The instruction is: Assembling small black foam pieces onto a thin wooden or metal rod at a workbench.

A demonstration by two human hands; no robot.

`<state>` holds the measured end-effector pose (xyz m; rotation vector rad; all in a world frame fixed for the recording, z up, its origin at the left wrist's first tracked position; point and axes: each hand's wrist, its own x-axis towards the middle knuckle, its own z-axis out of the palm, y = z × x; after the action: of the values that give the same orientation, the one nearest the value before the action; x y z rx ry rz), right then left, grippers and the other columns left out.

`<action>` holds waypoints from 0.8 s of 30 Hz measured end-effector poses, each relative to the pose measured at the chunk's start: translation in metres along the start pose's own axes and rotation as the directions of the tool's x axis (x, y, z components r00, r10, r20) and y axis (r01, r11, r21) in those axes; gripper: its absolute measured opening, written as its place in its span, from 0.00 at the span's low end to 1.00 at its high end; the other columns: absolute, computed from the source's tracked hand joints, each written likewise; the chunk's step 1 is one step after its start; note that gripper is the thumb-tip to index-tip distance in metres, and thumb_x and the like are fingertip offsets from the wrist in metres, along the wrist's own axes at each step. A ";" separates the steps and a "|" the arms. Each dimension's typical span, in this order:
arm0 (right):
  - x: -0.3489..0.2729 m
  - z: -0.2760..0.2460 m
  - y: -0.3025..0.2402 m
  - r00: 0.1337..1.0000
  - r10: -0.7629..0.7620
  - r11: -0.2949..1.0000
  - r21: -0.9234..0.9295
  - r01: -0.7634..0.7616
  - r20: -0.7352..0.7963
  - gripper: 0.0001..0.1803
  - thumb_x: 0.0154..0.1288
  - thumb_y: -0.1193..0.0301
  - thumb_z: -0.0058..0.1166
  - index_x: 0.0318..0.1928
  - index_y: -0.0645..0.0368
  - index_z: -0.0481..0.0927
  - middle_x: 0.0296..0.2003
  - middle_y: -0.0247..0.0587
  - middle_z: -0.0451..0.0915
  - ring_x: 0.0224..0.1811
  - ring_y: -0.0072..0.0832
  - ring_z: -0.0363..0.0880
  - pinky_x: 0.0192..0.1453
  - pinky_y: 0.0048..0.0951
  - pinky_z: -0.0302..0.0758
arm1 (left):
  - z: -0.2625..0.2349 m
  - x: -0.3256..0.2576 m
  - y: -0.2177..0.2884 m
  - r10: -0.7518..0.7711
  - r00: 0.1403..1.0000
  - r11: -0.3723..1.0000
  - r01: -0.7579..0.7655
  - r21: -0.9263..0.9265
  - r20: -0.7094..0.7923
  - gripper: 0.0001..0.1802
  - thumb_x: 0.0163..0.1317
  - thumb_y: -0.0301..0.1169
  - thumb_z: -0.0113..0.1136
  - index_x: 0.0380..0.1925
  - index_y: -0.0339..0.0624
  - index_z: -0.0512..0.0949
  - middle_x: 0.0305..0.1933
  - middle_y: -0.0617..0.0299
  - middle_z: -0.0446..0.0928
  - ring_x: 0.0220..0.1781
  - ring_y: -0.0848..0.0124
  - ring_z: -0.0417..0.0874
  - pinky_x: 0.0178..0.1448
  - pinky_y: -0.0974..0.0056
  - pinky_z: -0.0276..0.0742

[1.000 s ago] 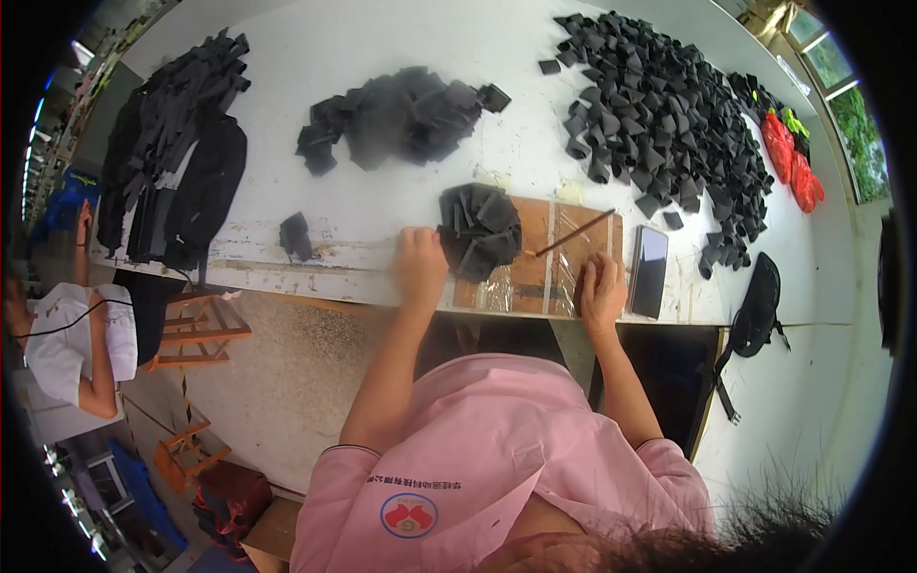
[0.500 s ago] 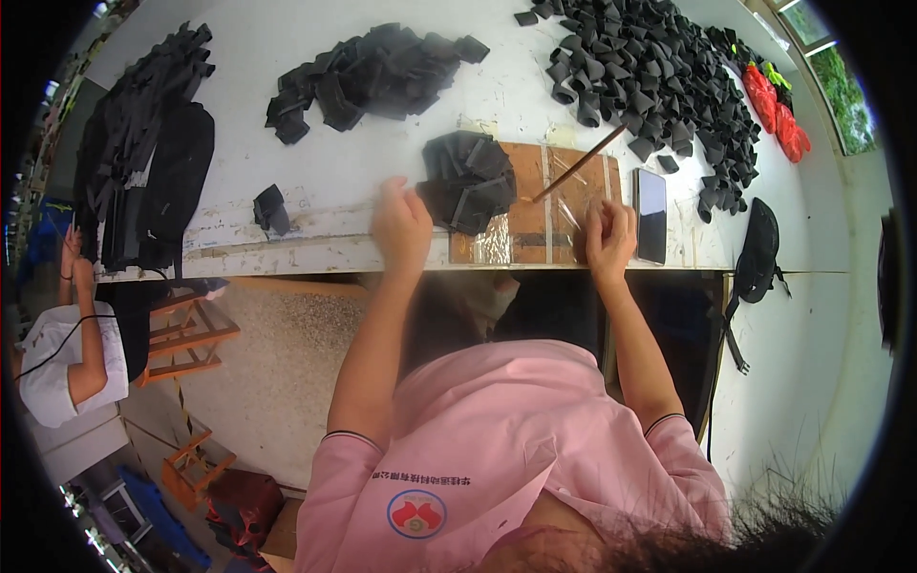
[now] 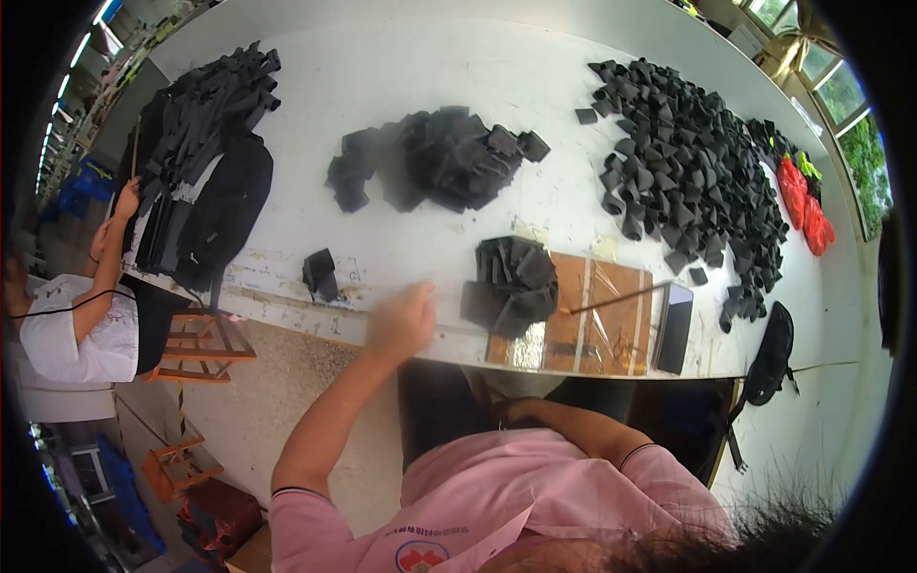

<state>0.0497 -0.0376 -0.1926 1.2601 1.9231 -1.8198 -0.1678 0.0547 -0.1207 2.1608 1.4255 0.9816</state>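
Probably light and soft, the black bundle sits partly on the brown board, best clasped around its sides; left hand blurred to its left, right hand off the table, either grip impossible to tell

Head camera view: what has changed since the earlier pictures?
The right hand has left the brown board and drawn back off the table. The left hand has shifted slightly left, away from the black bundle. The phone and large black pile stayed put.
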 end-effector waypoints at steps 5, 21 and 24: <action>0.040 -0.039 0.001 0.999 -0.010 1.000 -0.004 0.010 -0.040 0.16 0.51 0.65 0.50 0.38 0.62 0.78 0.37 0.51 0.78 0.37 0.40 0.77 0.43 0.38 0.71 | -0.031 0.000 -0.041 0.323 0.919 0.884 -0.378 0.274 0.226 0.09 0.43 0.21 0.53 0.29 0.37 0.71 0.22 0.56 0.69 0.22 0.61 0.73 0.23 0.62 0.69; 0.124 -0.103 0.002 0.997 0.063 0.991 0.123 -0.056 -0.052 0.16 0.49 0.66 0.52 0.39 0.60 0.78 0.37 0.49 0.78 0.39 0.35 0.77 0.45 0.34 0.71 | -0.037 -0.007 -0.052 0.125 0.950 0.973 -0.174 0.153 0.288 0.12 0.44 0.21 0.55 0.32 0.39 0.71 0.24 0.60 0.69 0.24 0.64 0.74 0.26 0.65 0.71; 0.110 -0.090 -0.001 0.992 0.069 0.992 0.113 -0.057 -0.105 0.16 0.49 0.66 0.52 0.39 0.59 0.78 0.37 0.48 0.78 0.39 0.34 0.77 0.45 0.33 0.71 | -0.036 -0.006 -0.050 0.134 0.963 0.972 -0.174 0.157 0.235 0.12 0.44 0.21 0.55 0.32 0.38 0.70 0.23 0.58 0.68 0.24 0.62 0.73 0.26 0.63 0.70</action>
<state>0.0172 0.0900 -0.2453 1.4660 1.8357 -1.8854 -0.2281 0.0679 -0.1296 2.4543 1.2948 0.6551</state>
